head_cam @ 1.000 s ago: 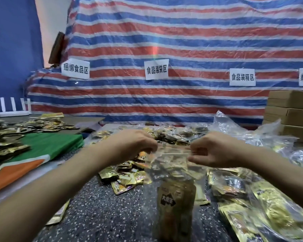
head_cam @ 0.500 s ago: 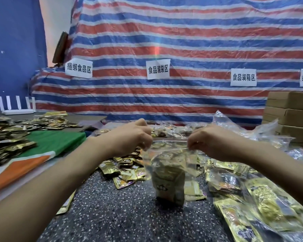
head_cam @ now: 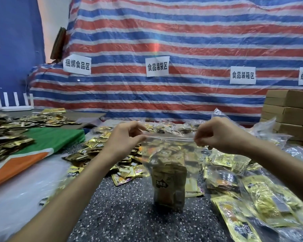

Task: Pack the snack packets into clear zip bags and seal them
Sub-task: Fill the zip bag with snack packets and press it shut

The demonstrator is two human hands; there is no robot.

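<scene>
A clear zip bag (head_cam: 168,154) hangs upright between my hands over the speckled table (head_cam: 122,210). A gold snack packet (head_cam: 169,187) stands inside it at the bottom. My left hand (head_cam: 125,139) pinches the bag's top left corner at the zip strip. My right hand (head_cam: 217,135) pinches the top right corner. The zip strip is stretched straight between them. Whether the strip is pressed closed along its length I cannot tell. Loose gold snack packets (head_cam: 98,151) lie heaped behind and to the left of the bag.
Filled clear bags of gold packets (head_cam: 255,198) cover the right side. More packets (head_cam: 9,137) lie on a green and orange cloth (head_cam: 47,142) at left. Cardboard boxes (head_cam: 289,112) are stacked at far right. A striped tarp (head_cam: 182,41) with paper signs hangs behind.
Both hands have spread apart along the top of the bag, pulling the zip strip taut. The bag hangs a little lower and straighter than before.
</scene>
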